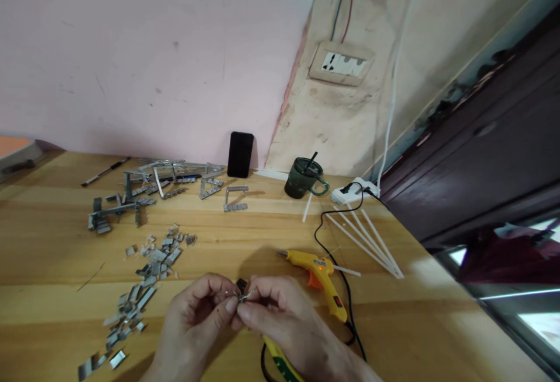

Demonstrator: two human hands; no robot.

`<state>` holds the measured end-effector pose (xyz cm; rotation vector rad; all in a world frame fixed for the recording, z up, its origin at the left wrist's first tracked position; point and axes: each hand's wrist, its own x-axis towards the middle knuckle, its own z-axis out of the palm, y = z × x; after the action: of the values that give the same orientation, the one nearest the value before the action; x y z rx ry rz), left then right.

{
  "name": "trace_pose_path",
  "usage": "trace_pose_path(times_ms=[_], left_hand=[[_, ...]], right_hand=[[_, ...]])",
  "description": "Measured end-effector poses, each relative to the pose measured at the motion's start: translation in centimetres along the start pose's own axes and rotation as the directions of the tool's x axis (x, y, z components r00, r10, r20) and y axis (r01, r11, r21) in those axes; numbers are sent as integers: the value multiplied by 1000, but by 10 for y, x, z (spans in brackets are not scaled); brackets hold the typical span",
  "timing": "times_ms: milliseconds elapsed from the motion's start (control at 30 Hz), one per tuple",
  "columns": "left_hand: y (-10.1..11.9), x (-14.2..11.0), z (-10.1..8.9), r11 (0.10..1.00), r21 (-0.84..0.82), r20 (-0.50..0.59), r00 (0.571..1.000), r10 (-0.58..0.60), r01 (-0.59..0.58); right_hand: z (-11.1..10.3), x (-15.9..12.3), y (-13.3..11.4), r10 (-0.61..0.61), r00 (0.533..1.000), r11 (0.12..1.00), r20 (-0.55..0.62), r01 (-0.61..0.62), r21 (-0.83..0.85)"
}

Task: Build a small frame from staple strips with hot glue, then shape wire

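Note:
My left hand [196, 318] and my right hand [284, 318] meet low in the middle of the view, fingertips pinched together. Between them is a small silvery wire-like piece [242, 298], mostly covered by the fingers, so its exact kind does not show. A small dark piece [241, 283] appears just behind the fingertips. Under my right hand lies a yellow and green strip-like object [280, 360], partly hidden. The yellow glue gun [321, 274] rests on its side right of my hands, its light glowing orange. Left of my hands spreads a trail of small grey metallic pieces [151, 280].
Jointed grey strip frames [126, 207] are heaped at the back left, near a pen [105, 172]. A phone [240, 154] leans against the wall. Farther right stand a green mug [301, 178], a power strip [354, 191] with black cords, and white glue sticks [371, 242].

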<state>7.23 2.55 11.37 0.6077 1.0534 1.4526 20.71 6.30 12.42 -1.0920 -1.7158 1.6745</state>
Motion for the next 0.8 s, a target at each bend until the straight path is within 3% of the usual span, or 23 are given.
trace_pose_path(times_ms=[167,300,467,567,700,800], left_hand=[[-1,1,-2,1000,-12,29,1000,-7,7],[0,3,-5,998,60,49,999,-19,16],[-3,1,-1,996,74,-68,996,55,-50],[-4,1,-1,990,127,-45,997,66,-60],[-6,1,-1,985,150,-64,993,101,-91],[-8,0,0,984,152,-89,991,103,-88]], right_hand=[[3,0,-3,-52,999,998,-9,51,-30],[7,0,-6,-144,986,942,-89,108,-317],[8,2,-4,-245,964,816,-98,151,-558],[8,4,-2,-202,974,858,-101,126,-497],[10,5,-1,-115,987,955,-110,79,-285],[12,4,-4,-90,989,970,-115,61,-235]])
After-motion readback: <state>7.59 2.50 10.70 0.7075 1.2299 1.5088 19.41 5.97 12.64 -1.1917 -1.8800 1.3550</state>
